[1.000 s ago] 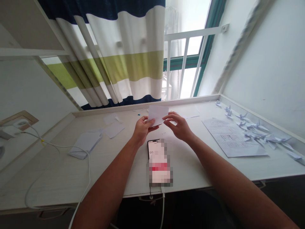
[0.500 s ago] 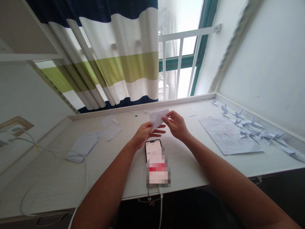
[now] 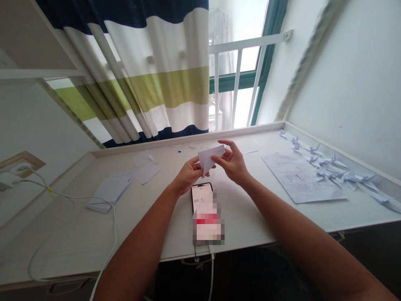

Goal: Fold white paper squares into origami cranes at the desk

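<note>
A folded piece of white paper [image 3: 209, 157], roughly triangular with its point downward, is held up above the desk between both hands. My left hand [image 3: 189, 175] grips its left and lower edge, with the fingers partly behind the sheet. My right hand [image 3: 233, 164] pinches the right side, thumb on the front face and the index finger raised over the top corner. Just below the hands lies a phone [image 3: 200, 193] with digits on its screen; its lower part is blurred out.
Stacked white papers [image 3: 109, 193] and loose square sheets [image 3: 147, 172] lie on the left. At right are a printed sheet [image 3: 294, 179] and several folded paper cranes [image 3: 333, 161] along the desk's raised edge [image 3: 332, 149]. A white cable [image 3: 114, 234] crosses the left side.
The paper has turned slightly between my hands. My right thumb has slid onto its face and the right index finger has lifted; my left fingers have curled in beneath it.
</note>
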`<state>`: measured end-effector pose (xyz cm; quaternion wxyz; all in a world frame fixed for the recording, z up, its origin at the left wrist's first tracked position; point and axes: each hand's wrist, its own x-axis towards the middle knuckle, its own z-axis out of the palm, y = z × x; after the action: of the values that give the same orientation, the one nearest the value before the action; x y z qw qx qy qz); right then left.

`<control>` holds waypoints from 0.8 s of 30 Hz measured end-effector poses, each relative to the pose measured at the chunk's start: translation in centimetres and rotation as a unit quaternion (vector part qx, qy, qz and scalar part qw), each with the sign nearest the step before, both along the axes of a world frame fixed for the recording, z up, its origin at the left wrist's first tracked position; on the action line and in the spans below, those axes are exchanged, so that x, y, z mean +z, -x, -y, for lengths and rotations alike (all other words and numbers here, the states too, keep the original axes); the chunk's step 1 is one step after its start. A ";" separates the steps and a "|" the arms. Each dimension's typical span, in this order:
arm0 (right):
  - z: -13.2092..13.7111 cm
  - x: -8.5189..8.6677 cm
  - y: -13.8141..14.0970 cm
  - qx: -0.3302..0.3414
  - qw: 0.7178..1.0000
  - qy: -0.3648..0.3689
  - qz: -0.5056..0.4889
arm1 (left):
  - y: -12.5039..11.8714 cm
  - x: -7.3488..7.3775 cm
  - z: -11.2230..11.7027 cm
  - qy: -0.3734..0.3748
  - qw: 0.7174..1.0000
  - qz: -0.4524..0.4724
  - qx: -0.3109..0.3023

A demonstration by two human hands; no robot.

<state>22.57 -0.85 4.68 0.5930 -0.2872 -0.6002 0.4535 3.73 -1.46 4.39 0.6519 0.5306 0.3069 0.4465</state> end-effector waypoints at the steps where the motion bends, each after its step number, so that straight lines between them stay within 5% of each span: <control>1: 0.0 0.0 0.0 0.002 1.000 0.003 -0.002 | 0.0 0.0 0.0 0.002 1.000 0.003 0.005; 11: 0.0 -0.3 0.2 -0.014 1.000 0.027 0.000 | -0.2 0.6 0.5 0.022 1.000 0.001 0.017; 24: 0.2 0.1 0.2 -0.005 0.999 0.045 -0.003 | 0.1 -0.4 0.0 0.004 1.000 -0.016 -0.018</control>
<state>22.38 -1.08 4.74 0.5836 -0.3150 -0.5760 0.4779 3.66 -1.46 4.04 0.6572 0.5401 0.3094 0.4250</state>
